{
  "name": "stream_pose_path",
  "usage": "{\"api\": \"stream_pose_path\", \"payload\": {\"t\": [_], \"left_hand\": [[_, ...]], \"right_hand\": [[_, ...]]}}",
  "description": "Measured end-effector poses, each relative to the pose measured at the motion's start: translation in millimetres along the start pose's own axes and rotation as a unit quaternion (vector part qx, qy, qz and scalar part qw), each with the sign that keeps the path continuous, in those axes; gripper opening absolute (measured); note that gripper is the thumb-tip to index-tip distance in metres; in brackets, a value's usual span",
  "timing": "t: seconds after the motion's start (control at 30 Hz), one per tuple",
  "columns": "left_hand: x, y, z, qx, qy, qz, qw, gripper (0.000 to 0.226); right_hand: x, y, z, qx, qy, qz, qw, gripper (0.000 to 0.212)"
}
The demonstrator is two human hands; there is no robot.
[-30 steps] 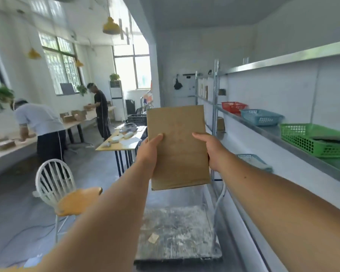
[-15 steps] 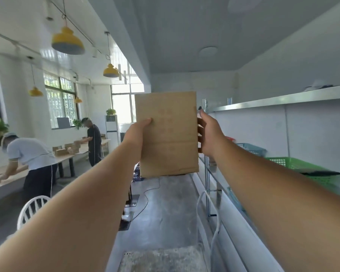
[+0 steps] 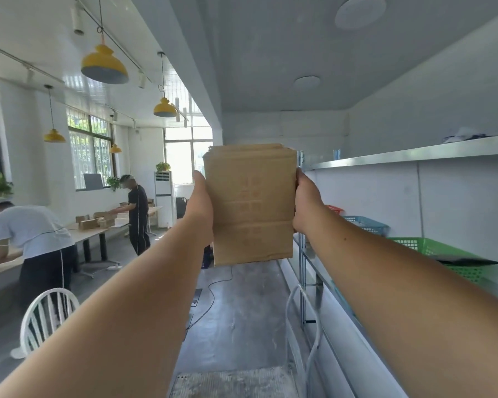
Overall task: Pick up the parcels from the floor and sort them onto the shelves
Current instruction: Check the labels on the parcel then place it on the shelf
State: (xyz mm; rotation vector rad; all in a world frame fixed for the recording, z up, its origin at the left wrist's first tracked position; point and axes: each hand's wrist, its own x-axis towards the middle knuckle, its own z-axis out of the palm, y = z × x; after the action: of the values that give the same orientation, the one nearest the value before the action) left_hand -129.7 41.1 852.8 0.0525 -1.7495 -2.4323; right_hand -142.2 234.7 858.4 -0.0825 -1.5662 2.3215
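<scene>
A brown cardboard parcel (image 3: 249, 203) with faint red print is held upright at arm's length in the middle of the head view. My left hand (image 3: 200, 206) presses its left side and my right hand (image 3: 306, 203) presses its right side. Metal shelves (image 3: 408, 153) run along the right wall, level with and above the parcel. On the middle shelf stand a green basket (image 3: 440, 254) with a dark flat item in it, a blue basket (image 3: 367, 224) and a red basket (image 3: 334, 208).
A white chair (image 3: 45, 317) stands at lower left. Two people work at long tables (image 3: 89, 232) with boxes along the left wall. A trolley platform (image 3: 233, 382) with a white handle (image 3: 302, 326) sits below my arms. A cable (image 3: 213, 288) lies on the grey floor.
Both hands have lifted the parcel higher, and its top edge has tipped towards me. My view has tilted upward, showing more ceiling and the top shelf.
</scene>
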Motion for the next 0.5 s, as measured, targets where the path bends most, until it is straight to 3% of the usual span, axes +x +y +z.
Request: {"api": "stream_pose_path", "payload": {"t": [0.07, 0.13, 0.2, 0.5], "left_hand": [[7.3, -5.1, -4.3, -0.012, -0.012, 0.002, 1.0, 0.081], [1.0, -6.2, -5.7, -0.008, -0.014, 0.015, 1.0, 0.043], [0.5, -8.1, -9.7, 0.005, -0.007, 0.022, 1.0, 0.024], [1.9, -5.7, -20.3, -0.007, 0.029, 0.008, 1.0, 0.028]], "right_hand": [[-2.1, -1.4, 0.3, -0.01, 0.012, 0.001, 1.0, 0.051], [-8.6, -3.0, -0.7, -0.039, 0.0, 0.004, 0.999, 0.033], [-5.3, 1.6, -3.7, -0.057, -0.001, 0.019, 0.998, 0.027], [-1.4, 19.5, -7.8, -0.011, -0.007, 0.038, 0.999, 0.029]]}}
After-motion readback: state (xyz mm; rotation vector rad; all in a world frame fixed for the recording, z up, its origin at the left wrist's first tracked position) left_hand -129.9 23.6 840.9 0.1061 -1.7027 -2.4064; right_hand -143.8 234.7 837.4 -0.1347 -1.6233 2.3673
